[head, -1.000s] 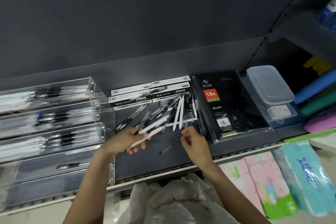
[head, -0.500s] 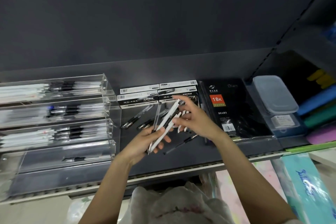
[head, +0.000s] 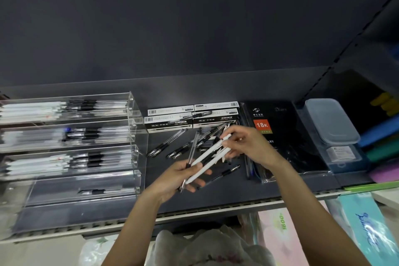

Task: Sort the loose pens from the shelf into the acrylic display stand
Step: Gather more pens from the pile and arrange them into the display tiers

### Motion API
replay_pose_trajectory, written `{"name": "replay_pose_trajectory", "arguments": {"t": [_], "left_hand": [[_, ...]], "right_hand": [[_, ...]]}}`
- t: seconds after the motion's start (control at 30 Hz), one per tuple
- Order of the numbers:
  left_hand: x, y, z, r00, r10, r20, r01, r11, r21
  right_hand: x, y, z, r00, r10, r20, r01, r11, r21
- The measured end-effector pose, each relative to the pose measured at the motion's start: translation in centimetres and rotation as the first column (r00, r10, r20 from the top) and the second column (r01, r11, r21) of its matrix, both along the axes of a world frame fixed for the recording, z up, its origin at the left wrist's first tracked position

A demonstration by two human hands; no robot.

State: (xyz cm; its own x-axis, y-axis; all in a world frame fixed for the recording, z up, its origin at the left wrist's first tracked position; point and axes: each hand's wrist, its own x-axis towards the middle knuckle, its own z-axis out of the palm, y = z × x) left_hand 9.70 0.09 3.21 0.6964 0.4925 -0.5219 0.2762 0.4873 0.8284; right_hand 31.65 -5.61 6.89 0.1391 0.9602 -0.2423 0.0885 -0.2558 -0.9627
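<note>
since half a second ago, risen slightly off dark shelf (head: 226,194): left hand (head: 174,179) gripping slim white pens (head: 207,155), right hand (head: 248,143) pinching their upper ends. tiered clear acrylic display stand (head: 133,157) just left.

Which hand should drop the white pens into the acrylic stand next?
Left. The left hand already grips the white pens and is nearer the acrylic stand on the left. The right hand only pinches their far ends, over by the diary.
</note>
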Motion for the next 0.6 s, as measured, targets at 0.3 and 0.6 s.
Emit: {"name": "replay_pose_trajectory", "arguments": {"t": [0.3, 0.6], "left_hand": [[1.3, 0.1, -1.1, 0.875, 0.429, 0.225, -0.409, 0.903, -0.129], [4.3, -2.0, -1.3, 0.686, 0.668, 0.289, -0.528, 0.73, -0.434]], "right_hand": [[0.7, -2.4, -1.2, 0.872, -0.485, -0.063, 0.483, 0.836, 0.259], [-8.7, -3.4, -5.6, 0.81, -0.581, 0.075, 0.543, 0.793, 0.275]]}}
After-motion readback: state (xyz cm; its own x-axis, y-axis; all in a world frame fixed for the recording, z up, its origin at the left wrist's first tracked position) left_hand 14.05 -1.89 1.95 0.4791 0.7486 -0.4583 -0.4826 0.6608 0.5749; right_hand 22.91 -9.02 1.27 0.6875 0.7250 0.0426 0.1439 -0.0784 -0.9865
